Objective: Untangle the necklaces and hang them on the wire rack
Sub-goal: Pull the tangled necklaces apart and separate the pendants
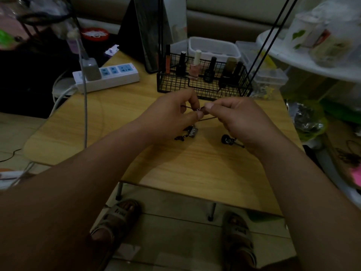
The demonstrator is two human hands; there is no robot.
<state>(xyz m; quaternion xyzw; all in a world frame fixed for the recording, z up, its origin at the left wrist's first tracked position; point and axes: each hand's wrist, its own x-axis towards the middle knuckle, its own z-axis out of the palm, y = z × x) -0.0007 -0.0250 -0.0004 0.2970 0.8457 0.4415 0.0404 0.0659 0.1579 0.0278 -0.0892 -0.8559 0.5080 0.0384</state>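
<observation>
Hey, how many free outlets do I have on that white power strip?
3, in a row on the power strip: left outlet, middle outlet, right outlet, all right of the plugged-in grey charger, which may hide another.

Head cam, wide-angle, faces fwd+down, close over table (117, 122).

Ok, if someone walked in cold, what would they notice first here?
Two hands meeting over mid-table: the left hand and right hand both pinch a thin necklace cord. Small dark pendants show just below them against the table, and a black wire basket of nail polish bottles stands right behind.
</observation>
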